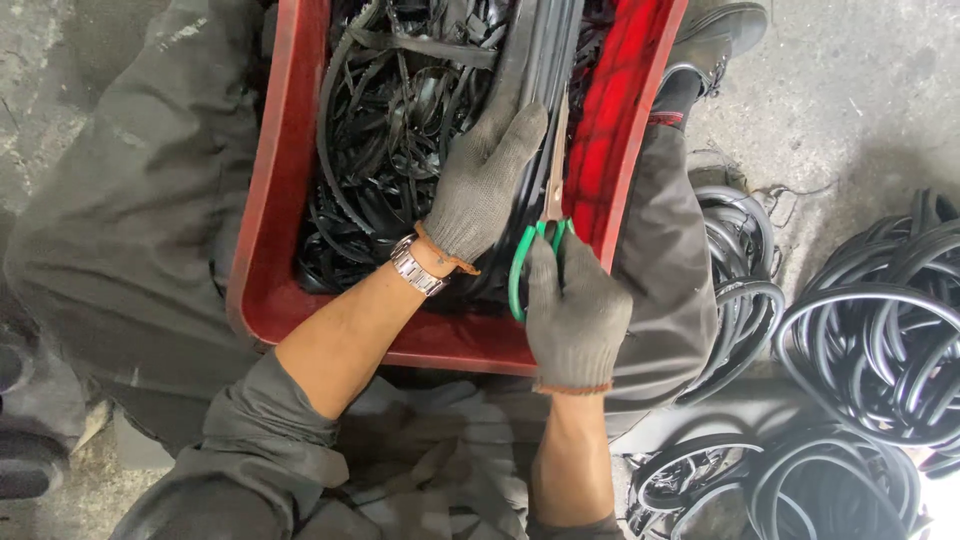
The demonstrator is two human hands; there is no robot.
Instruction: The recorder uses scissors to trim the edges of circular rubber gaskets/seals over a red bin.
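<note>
Far left: grey trouser leg (130,210) of the seated person, concrete floor (40,90) behind it. Next, red plastic crate (262,250) resting across the lap, tilted a bit, full of black rubber scraps (385,130), cut strips and loops in a tangle. Left forearm bare, rolled grey sleeve (260,450), metal wristwatch (417,268) at the wrist. Left hand (480,185) in a grey knit glove, inside the crate, fingers (520,125) curled closed around a bundle of long black rubber strips (545,50) that runs up and out of the top of the frame. Thumb side hidden, grip looks firm. Just right of it, scissors (545,225): green handles, metal blades pointing up along the strip bundle, blades touching or right against the rubber; cannot tell if they are parted. Right hand (575,310) also grey-gloved, over the near right corner of the crate, fingers closed through the green handle loops, gripping the scissors. Right trouser leg (665,270) under the crate's right wall. Black shoe (715,40) top right. Beside the leg, on the floor, a pile of black rubber rings (745,290). Far right and bottom right, more black rubber hoops (880,340) stacked loosely, well apart from the crate.
</note>
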